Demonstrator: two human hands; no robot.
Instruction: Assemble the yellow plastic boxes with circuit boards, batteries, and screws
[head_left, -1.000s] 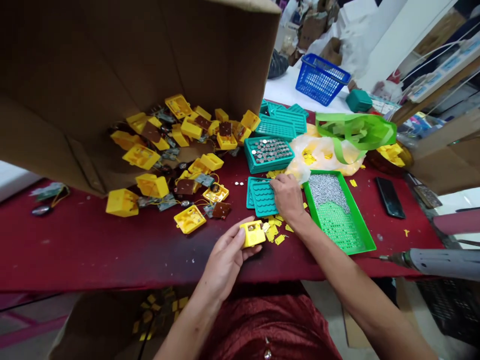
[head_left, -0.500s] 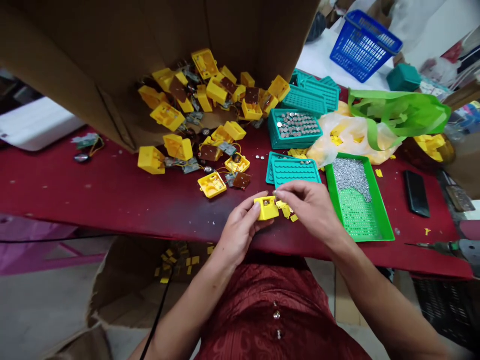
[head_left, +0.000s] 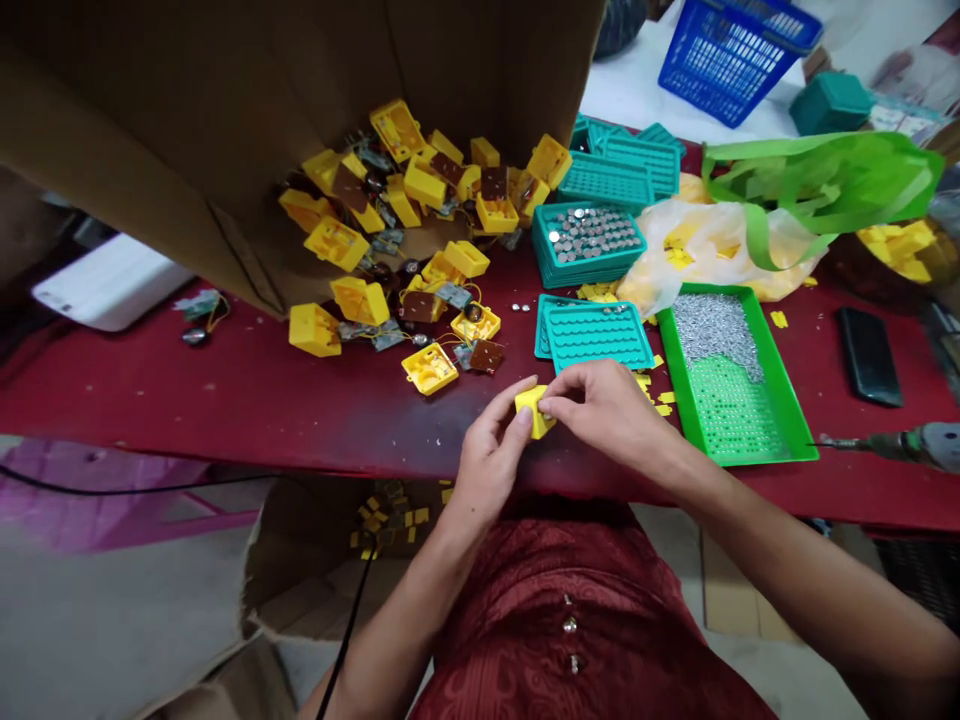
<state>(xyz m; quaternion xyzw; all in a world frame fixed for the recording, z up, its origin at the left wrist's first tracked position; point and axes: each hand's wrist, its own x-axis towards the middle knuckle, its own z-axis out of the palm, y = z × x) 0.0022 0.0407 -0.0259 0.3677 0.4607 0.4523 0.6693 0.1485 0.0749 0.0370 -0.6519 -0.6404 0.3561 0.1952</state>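
Now the 2 hands meet: left grip [head_left: 491, 450] and right grip [head_left: 607, 412] both narrow, pinching 1 yellow plastic case [head_left: 532, 410] between them (teal tray [head_left: 596, 335] just beyond).

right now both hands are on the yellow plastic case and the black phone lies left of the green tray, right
Not quite: the black phone lies to the right of the green tray, as the head view shows. The left hand and right hand are on the yellow plastic case, as you said.
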